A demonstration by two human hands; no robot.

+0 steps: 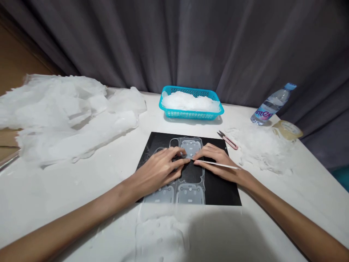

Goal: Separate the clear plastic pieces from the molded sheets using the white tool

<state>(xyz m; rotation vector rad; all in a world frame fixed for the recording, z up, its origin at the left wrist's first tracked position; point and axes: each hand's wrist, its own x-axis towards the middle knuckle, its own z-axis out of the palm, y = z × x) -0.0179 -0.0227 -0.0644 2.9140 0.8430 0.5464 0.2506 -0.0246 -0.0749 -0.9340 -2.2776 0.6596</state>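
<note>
A clear, soft-looking sheet with several molded rounded-rectangle shapes (pixel 190 194) lies over a black mat (pixel 222 191), its near end running onto the white table. My left hand (pixel 163 165) rests on the sheet, fingers bent and thumb and fingertips drawn together at one molded piece. Facing it, my right hand (pixel 216 160) has its fingers closed around a thin, pale stick-like tool (pixel 222 165), whose tip meets the left fingertips. The exact grip at the fingertips is too small to make out.
Pink-handled thread snips (pixel 230 142) lie beside a heap of clear scraps (pixel 261 149). Behind them are a tape roll (pixel 289 130) and a water bottle (pixel 269 105). A blue basket (pixel 191 115) holds whitish pieces. Translucent sheets (pixel 62 109) pile up at left; a grey curtain (pixel 196 43) hangs behind.
</note>
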